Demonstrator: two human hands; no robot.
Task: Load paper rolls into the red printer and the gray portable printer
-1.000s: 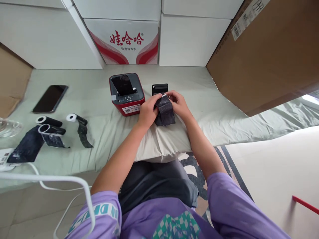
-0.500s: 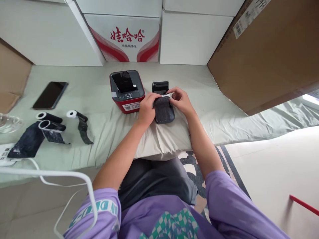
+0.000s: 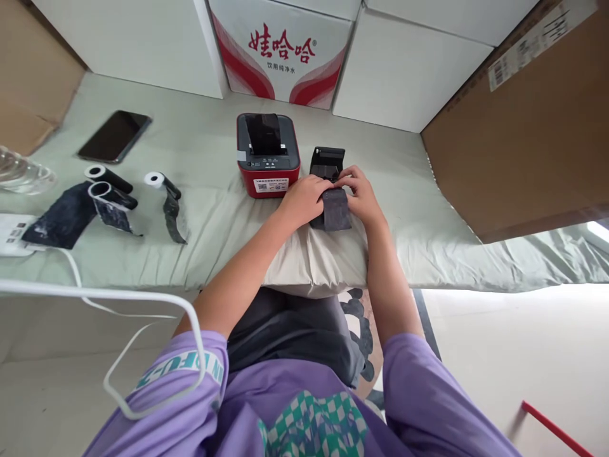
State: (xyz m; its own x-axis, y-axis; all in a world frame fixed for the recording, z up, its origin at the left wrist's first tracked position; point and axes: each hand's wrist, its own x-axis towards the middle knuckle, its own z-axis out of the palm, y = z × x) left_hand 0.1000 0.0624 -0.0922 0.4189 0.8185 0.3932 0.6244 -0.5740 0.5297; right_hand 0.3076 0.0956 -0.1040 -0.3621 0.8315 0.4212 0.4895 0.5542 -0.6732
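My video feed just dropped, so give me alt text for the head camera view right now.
Both hands, left hand and right hand, hold a dark printed strip at a small black printer on a green sheet, beside a red and grey printer. To the left lie three paper rolls with dark strips and a phone.

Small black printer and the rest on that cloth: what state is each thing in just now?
Small black printer: lid raised, dark paper strip trailing out toward the person.
Left hand: resting on the strip's left edge.
Right hand: fingers on the strip's right edge.
Red printer: lid shut, untouched.
Phone: screen dark, lying flat.
Three paper rolls: partly unrolled, lying on the cloth.
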